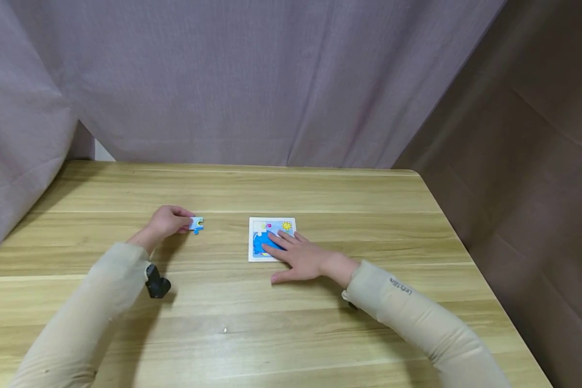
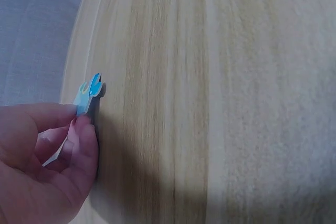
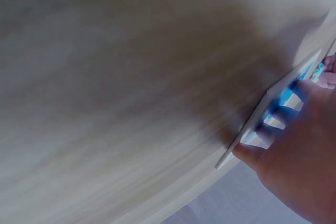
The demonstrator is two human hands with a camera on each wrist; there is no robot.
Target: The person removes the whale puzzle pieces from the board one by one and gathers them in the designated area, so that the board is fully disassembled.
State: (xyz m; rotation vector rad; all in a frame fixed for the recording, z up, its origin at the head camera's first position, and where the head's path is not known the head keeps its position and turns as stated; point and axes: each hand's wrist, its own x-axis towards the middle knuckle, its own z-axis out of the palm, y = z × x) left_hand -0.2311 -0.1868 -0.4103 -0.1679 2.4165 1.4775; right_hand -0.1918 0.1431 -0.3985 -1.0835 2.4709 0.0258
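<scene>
My left hand [image 1: 166, 221] pinches a light-blue jigsaw piece [image 1: 196, 224] between thumb and fingertips, left of the puzzle. In the left wrist view the piece [image 2: 84, 99] stands out past the fingertips, its darker blue knob close to the tabletop. A small square jigsaw puzzle [image 1: 251, 254] with a white border lies to the right, showing a blue shape and a yellow sun. At its upper left is a pale patch. My right hand [image 1: 304, 260] rests with spread fingers over the puzzle's right part and hides its lower right corner.
Both hands work over a wooden table [image 1: 281, 334]. A grey curtain [image 1: 213, 81] hangs behind its far edge, and brown cloth [image 1: 524, 140] hangs on the right. A tiny white speck [image 1: 225, 330] lies near the front.
</scene>
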